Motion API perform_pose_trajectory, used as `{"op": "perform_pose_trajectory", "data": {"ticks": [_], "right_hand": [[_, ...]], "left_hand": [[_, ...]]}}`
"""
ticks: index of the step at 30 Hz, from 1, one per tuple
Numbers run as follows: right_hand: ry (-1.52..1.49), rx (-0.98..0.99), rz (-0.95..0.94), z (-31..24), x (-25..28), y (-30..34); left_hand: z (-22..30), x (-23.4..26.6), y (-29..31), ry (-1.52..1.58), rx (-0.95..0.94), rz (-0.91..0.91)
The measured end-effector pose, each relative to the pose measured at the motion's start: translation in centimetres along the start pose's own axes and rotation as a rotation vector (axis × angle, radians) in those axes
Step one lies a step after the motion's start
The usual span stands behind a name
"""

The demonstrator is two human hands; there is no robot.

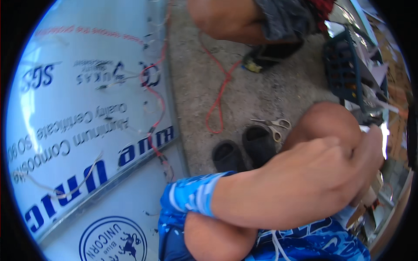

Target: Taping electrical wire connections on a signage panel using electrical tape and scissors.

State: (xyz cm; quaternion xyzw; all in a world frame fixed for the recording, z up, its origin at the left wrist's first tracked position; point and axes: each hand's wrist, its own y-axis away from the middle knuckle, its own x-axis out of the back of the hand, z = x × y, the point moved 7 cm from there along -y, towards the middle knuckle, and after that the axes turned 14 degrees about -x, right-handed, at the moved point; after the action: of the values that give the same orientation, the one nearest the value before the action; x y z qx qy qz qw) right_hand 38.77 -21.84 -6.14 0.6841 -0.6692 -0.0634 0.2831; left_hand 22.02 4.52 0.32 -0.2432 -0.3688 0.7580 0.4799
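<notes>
My left arm, in a blue patterned sleeve (pixel 191 193), stretches to the right across my lap. My left hand (pixel 355 163) is at the right, by my bent knee (pixel 328 117). It is blurred, and its fingers are mostly turned away, so I cannot make out whether it holds anything. My right hand does not show. On the ground beyond my arm lie scissors (pixel 275 125) with pale handles, beside two black slippers (pixel 241 150). A loop of red wire (pixel 221 104) crosses the concrete ahead.
Large printed panels (pixel 87 130) stretch along the left, with thin wires (pixel 163 106) across them. Another person crouches ahead, a bare knee (pixel 226 19) and a dark shoe (pixel 265 56) showing. A dark plastic basket (pixel 342 65) of scraps stands at the right, near cardboard (pixel 398 82).
</notes>
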Motion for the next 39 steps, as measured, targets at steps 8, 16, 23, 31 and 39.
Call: {"op": "perform_pose_trajectory", "data": {"ticks": [8,16,23,31,39], "right_hand": [[0.207,0.131,-0.509,-2.6,-11.5,4.3],[0.164,0.113,-0.543,-2.1,-12.2,4.7],[0.429,-0.086,-0.615,2.0,-13.6,-0.5],[1.24,0.949,-0.536,22.2,-18.0,-5.8],[1.548,1.06,-0.368,3.6,-15.8,6.7]], "left_hand": [[-0.6,3.5,1.1,-0.292,0.352,-0.334],[-2.3,4.8,3.3,-0.359,0.601,-0.539],[-2.7,4.2,4.6,-0.072,0.538,-0.414],[-2.4,2.4,6.5,0.365,0.509,-0.349],[-5.4,3.7,8.3,0.215,0.425,-0.355]]}}
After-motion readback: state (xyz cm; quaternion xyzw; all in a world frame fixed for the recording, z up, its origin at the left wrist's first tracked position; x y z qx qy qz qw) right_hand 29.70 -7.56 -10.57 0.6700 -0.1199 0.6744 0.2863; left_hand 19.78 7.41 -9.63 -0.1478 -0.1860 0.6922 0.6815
